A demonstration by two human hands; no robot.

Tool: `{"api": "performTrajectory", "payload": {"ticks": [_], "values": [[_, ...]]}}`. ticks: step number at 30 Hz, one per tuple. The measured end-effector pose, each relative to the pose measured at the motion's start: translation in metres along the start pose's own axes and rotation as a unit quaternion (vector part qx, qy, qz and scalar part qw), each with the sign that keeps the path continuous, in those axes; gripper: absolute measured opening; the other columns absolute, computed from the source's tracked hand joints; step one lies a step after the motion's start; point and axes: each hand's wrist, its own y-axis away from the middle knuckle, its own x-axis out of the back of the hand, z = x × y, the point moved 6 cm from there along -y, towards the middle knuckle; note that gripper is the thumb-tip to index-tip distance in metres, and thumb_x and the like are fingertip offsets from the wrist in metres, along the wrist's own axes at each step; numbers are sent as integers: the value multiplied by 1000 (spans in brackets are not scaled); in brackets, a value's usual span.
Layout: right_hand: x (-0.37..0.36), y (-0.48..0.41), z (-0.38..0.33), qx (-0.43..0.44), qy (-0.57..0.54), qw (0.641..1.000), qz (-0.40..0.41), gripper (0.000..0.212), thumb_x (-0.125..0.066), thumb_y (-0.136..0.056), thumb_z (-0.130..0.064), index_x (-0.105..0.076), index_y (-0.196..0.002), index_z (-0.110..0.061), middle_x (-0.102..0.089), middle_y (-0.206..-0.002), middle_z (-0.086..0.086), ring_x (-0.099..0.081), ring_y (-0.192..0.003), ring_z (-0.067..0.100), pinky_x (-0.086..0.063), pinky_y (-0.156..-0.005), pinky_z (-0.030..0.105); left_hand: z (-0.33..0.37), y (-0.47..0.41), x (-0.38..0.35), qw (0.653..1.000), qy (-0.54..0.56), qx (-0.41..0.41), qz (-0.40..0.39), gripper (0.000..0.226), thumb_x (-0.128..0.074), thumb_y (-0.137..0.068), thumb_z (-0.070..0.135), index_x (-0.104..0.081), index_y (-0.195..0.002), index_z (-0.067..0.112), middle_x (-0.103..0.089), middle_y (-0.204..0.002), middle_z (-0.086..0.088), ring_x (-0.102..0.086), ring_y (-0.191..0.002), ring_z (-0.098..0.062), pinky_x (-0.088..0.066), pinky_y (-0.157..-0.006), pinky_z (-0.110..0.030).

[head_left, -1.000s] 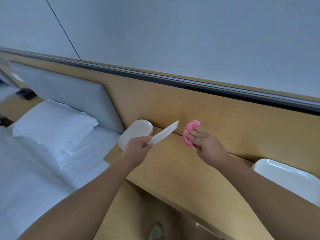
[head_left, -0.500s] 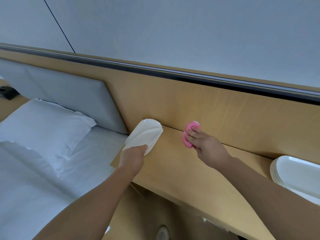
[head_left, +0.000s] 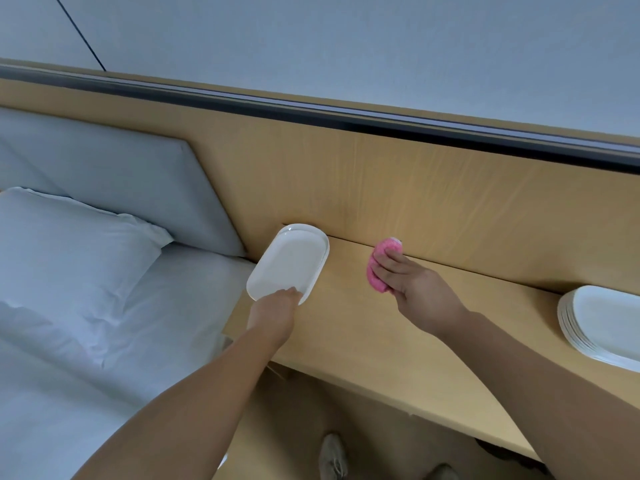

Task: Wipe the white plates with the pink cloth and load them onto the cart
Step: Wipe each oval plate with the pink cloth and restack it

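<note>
Head view, looking down along both bare forearms.

Item 1: left hand; pinches the near end of a white plate; thumb lies on the upper face at the rim; the other fingers are under the plate and hidden, so their spread cannot be told.

Item 2: white plate; oblong with rounded corners, face up; sits at the left end of the wooden shelf, its far end close to the wooden wall panel; whether it rests fully on the shelf or is held just above cannot be told.

Item 3: right hand; back of hand upward, fingers pressed together and curled over a pink cloth; cloth balled up, showing past the fingertips, near the back of the shelf and well apart from the held plate.

Item 4: stack of plates; white, same shape, at the right end of the shelf, partly cut by the frame edge.

Item 5: pillow; white, on the bed at left, against a grey padded headboard.

Item 6: dark rail; runs along the top of the wall panel.

Item 7: shoes; pale, on the floor below the shelf.
</note>
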Motion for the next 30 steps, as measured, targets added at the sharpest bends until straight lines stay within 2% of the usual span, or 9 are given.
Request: {"api": "performTrajectory", "payload": {"ticks": [5,8,10,13,15,19,24,27,30], "values": [[-5,4,3,-21,11,1000,-12,58,-74,-66,20,-66,-120,0,-61,-129,14,-57,-120,39,-48,-94,52,-6,-14,-15,999,5,-20,-37,59,-32,-95,-4,-34,-147,22,-34,-153,4,-43,-132,-20,-45,-100,-38],[-5,6,5,-26,19,999,-15,58,-75,-64,20,-67,-118,-1,-63,-128,13,-58,-118,39,-51,-90,51,-8,-21,-16,999,19,-13,-49,57,-34,-96,-3,-36,-147,23,-32,-154,4,-42,-133,-20,-45,-102,-38],[-3,8,7,-29,23,999,-15,58,-75,-64,19,-68,-118,-1,-63,-128,12,-59,-118,38,-50,-91,49,-9,-25,-16,997,52,2,-50,47,-36,-97,3,-45,-139,23,-42,-146,3,-48,-126,-21,-48,-97,-39],[0,12,12,-39,26,999,-15,59,-75,-65,19,-67,-119,-2,-63,-129,11,-59,-119,37,-50,-91,48,-1,-27,-6,997,83,1,4,18,-42,-96,14,-53,-110,17,-56,-110,3,-56,-104,-21,-52,-81,-36],[5,16,17,-49,26,998,-14,59,-74,-66,19,-67,-120,-2,-62,-129,11,-59,-119,36,-50,-92,47,14,-26,5,995,91,-24,44,18,-44,-97,19,-52,-114,16,-55,-109,3,-54,-104,-19,-50,-80,-31],[23,33,34,-70,30,997,-6,58,-74,-67,19,-67,-120,-3,-62,-130,9,-58,-119,35,-47,-94,43,59,-32,20,990,100,-83,63,19,-42,-98,22,-52,-111,14,-54,-110,2,-55,-103,-20,-44,-72,-30],[60,76,69,-125,40,991,4,57,-73,-67,19,-67,-120,-3,-63,-130,8,-58,-121,35,-52,-90,44,140,-42,28,983,93,-148,60,26,-40,-97,21,-54,-116,11,-55,-117,-3,-55,-101,-23,-38,-69,-29],[90,113,92,-156,58,986,17,54,-71,-68,19,-67,-118,-1,-64,-128,10,-58,-119,36,-52,-89,44,198,-45,30,978,95,-179,56,27,-42,-96,25,-56,-117,16,-57,-120,-2,-57,-105,-23,-45,-75,-30],[123,155,112,-190,75,978,43,43,-64,-71,16,-70,-111,0,-66,-123,11,-59,-117,32,-59,-76,44,257,-42,32,970,98,-216,52,25,-44,-96,26,-58,-115,16,-59,-120,-2,-59,-107,-25,-50,-81,-33]]}}
